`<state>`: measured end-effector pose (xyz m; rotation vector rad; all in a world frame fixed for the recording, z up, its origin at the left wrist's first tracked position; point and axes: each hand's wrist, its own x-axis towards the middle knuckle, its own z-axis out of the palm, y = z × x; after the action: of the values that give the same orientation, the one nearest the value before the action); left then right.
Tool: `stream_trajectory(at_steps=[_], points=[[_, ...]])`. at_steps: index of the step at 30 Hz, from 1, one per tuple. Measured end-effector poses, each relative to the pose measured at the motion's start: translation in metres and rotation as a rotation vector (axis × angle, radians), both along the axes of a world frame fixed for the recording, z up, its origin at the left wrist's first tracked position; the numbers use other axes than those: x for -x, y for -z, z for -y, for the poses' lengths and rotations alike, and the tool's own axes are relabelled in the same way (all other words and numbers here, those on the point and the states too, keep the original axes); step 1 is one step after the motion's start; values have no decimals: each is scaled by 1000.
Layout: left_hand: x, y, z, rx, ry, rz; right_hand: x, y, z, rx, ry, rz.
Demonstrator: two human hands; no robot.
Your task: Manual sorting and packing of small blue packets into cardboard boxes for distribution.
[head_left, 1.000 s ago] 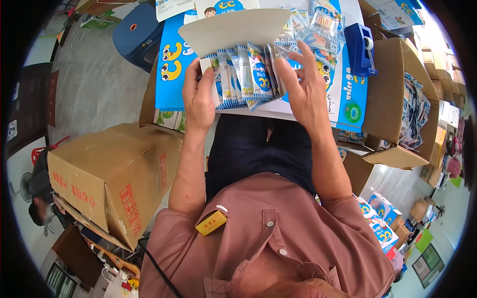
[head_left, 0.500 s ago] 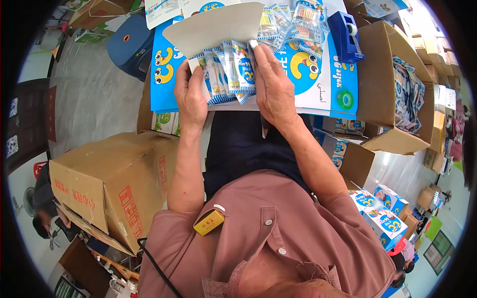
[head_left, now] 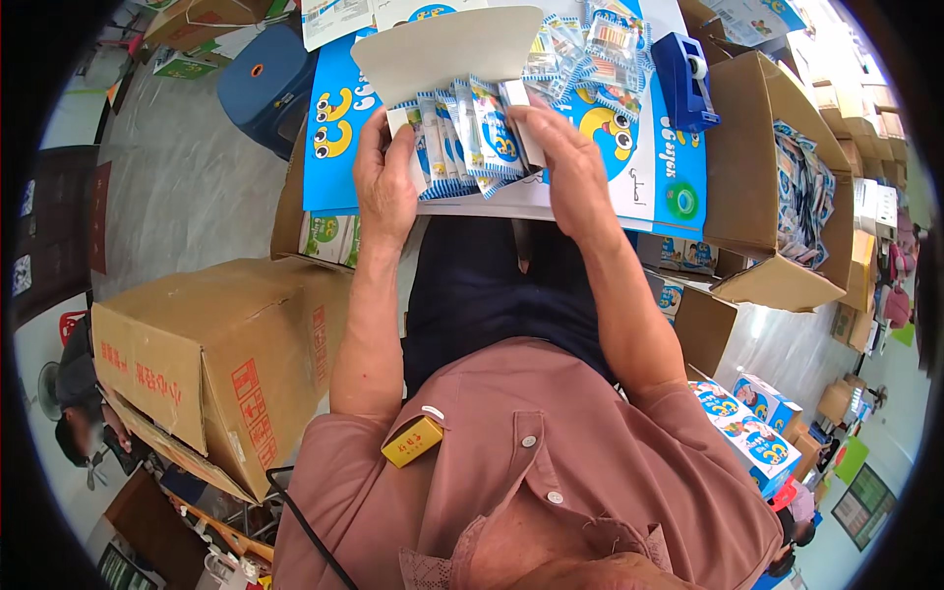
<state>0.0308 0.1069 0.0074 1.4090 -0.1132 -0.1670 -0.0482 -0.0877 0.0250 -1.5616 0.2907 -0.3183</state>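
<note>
A small carton with a raised white lid is tilted towards me. Several blue-and-white sachets stand packed side by side in it. My left hand grips the carton's left wall, thumb on the near side and fingers behind. On the opposite side my right hand holds the right wall, its fingers bent around the upper edge beside a white side flap. More clear sachets with colourful contents lie loose in a pile beyond my right hand.
Under the carton is a blue printed board. A blue tape dispenser stands to the right, beside a cardboard box full of sachets. A large brown box and a blue stool are at the left.
The carton has shifted slightly to the right. My right hand has moved right and outward, from against the sachets to the carton's side, and the right flap shows more. My left hand keeps its grip.
</note>
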Motion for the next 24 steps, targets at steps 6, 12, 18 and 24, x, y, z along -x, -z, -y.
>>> stream_trajectory(at_steps=[6,12,18,24], points=[[-12,5,-6,97,65,-29,-32,-4,26,159,-20,65],[-19,9,1,281,45,40,-55,-2,52,212,-407,-13],[-25,32,2,464,108,178,-57,33,55,-314,-466,241],[-25,22,-5,615,287,84,-47,23,63,148,-490,193]])
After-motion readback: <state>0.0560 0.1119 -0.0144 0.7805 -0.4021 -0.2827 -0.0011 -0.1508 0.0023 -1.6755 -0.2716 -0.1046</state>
